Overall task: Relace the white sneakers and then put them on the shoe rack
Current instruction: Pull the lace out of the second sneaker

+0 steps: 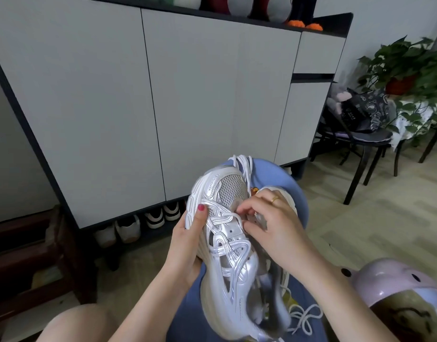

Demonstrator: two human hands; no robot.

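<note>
Right hand (269, 223) is pinching the lace (228, 216) at the lower eyelets while left hand (188, 240) is gripping the sneaker (227, 243) over the blue stool (274, 174); best pulling each crossing snug and even.

Second sneaker (274, 193) mostly hidden behind the right hand (274, 225) and the held sneaker (227, 243), whose heel end is blurred and cut by the bottom edge. Right fingertips (239, 209) cover the lace (228, 216) at the eyelets, so the grip is unclear. Plush toys (237, 6) on the cabinet cropped by the top edge; shoes (138, 225) under it half hidden in shadow.
</note>
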